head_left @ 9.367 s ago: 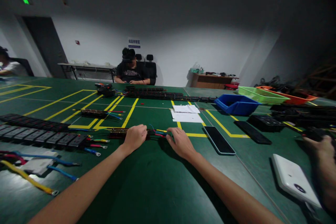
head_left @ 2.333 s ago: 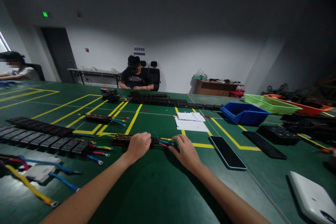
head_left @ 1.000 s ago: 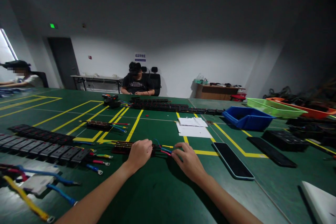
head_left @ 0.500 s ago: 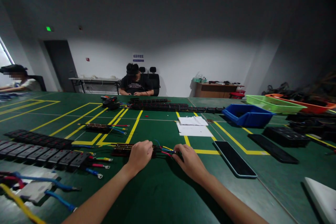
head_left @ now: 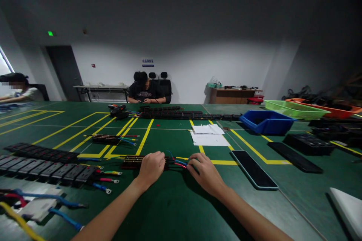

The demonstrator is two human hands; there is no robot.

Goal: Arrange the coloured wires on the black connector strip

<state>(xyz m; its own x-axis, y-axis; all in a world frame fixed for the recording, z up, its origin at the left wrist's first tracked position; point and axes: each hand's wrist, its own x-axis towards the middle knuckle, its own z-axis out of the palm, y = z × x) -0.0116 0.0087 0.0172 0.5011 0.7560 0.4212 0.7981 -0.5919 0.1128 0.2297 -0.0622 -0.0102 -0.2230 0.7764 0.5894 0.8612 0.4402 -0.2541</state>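
A black strip with brass-coloured rails (head_left: 131,162) lies on the green table in front of me. My left hand (head_left: 152,166) is closed over its right end and holds it against the tabletop. From that end run yellow, blue and red wires (head_left: 180,162), plus a thin blue strand curling upward. My right hand (head_left: 202,169) has its thumb and fingers pinched together at the tips of the red and blue wires; the ends themselves are hidden behind the fingers. Farther off lies a similar strip (head_left: 104,139) with wires ending in ring terminals.
Long black socket strips (head_left: 56,171) lie at left, beside a white block (head_left: 42,205) with thick wires. A phone (head_left: 253,169), papers (head_left: 210,139), a blue bin (head_left: 267,122) and a green basket (head_left: 294,110) are at right. A co-worker (head_left: 145,90) sits across the table.
The fingers of my right hand have shifted and closed more on the wire ends, and the red wire shows more plainly. My left hand stays on the strip.
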